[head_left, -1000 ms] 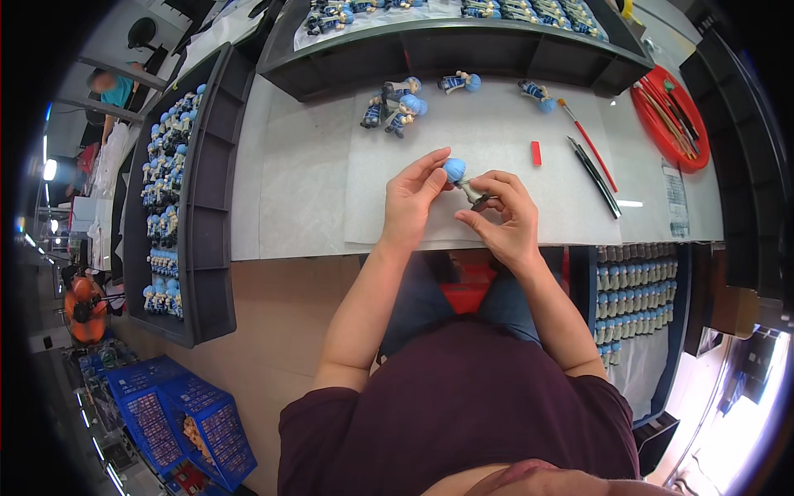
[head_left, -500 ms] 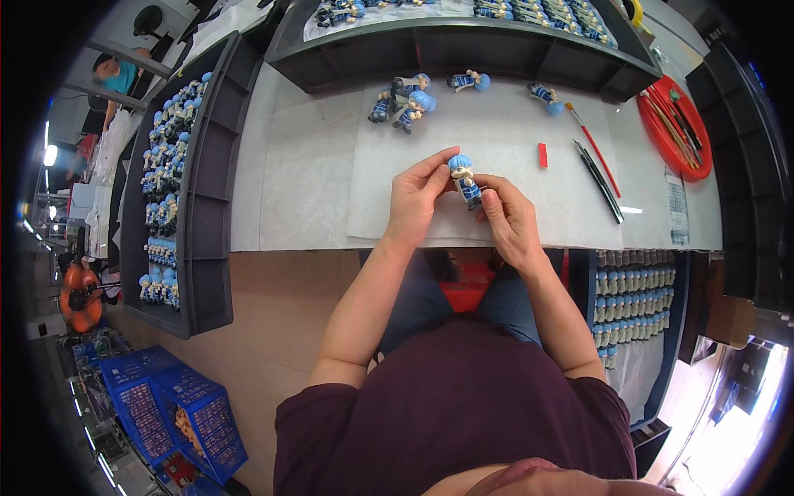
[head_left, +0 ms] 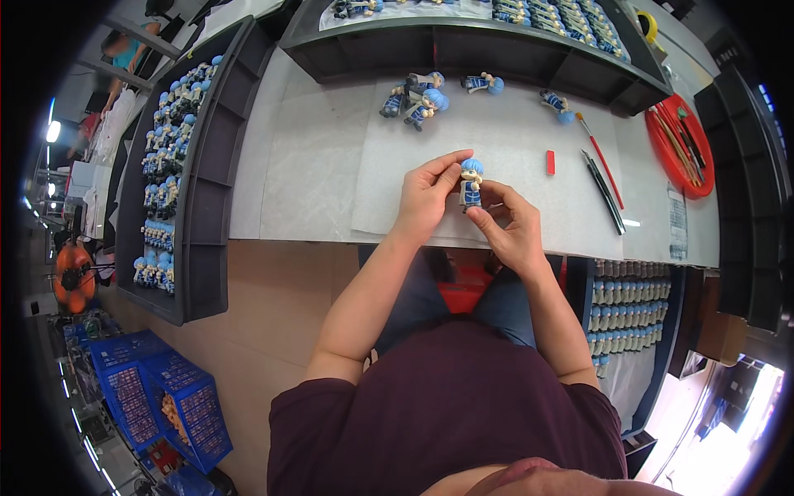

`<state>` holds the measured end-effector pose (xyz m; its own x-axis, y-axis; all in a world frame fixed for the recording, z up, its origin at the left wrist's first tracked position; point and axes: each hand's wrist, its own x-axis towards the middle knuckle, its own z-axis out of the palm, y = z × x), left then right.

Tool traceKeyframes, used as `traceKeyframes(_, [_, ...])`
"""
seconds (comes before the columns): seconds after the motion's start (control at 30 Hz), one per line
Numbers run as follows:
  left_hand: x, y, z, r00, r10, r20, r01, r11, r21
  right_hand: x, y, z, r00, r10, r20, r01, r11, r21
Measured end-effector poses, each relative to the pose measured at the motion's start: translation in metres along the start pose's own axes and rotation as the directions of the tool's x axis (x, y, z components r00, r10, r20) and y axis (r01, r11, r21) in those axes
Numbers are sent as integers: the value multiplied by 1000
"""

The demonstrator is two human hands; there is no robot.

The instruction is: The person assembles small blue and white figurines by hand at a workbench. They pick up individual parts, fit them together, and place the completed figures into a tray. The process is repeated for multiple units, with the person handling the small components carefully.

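Both hands are on one small toy figure (head_left: 471, 190), blue hair, blue outfit, upright with its face side showing, above the near part of the white sheet (head_left: 389, 194) on the table. Left hand (head_left: 427, 197): thumb and finger pinched at the figure's head and upper left side. Right hand (head_left: 516, 225): thumb at the feet, fingers on the right side and partly behind; exact contact back there can't be told.

Handling, my judgement: pinch lightly with fingertips, steady the base with the right, turn the head end with the left, keep fingers off the front so the face and outfit stay visible. Stay low over the sheet in case it slips. Avoid squeezing thin parts; avoid rubbing the paint.

Around: loose figures (head_left: 427, 109) clustered far left on the sheet, two more lying singly farther right. Red block (head_left: 550, 163), red brush (head_left: 601, 159) and black pen (head_left: 604, 193) right of the hands, well apart. Black tray (head_left: 463, 54) at the far side.
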<state>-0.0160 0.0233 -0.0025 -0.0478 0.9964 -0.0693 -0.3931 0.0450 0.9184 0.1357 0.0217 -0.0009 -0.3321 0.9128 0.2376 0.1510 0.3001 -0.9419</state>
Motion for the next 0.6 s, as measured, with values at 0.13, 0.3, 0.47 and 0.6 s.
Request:
traceKeyframes(0.13, [-1, 3, 2, 1000, -6, -2, 6, 1000, 8, 0, 0, 0, 1000, 10, -2, -10, 1000, 13])
traceKeyframes(0.3, [1, 2, 2, 999, -30, -26, 31, 999, 40, -1, 4, 2, 1000, 2, -18, -2, 1000, 30])
traceKeyframes(0.47, [2, 0, 1, 999, -39, -28, 40, 998, 44, -1, 6, 2, 1000, 3, -21, -2, 999, 35])
traceKeyframes(0.6, [2, 0, 1, 999, -32, -17, 33, 999, 36, -1, 5, 2, 1000, -1, -19, 1, 1000, 31])
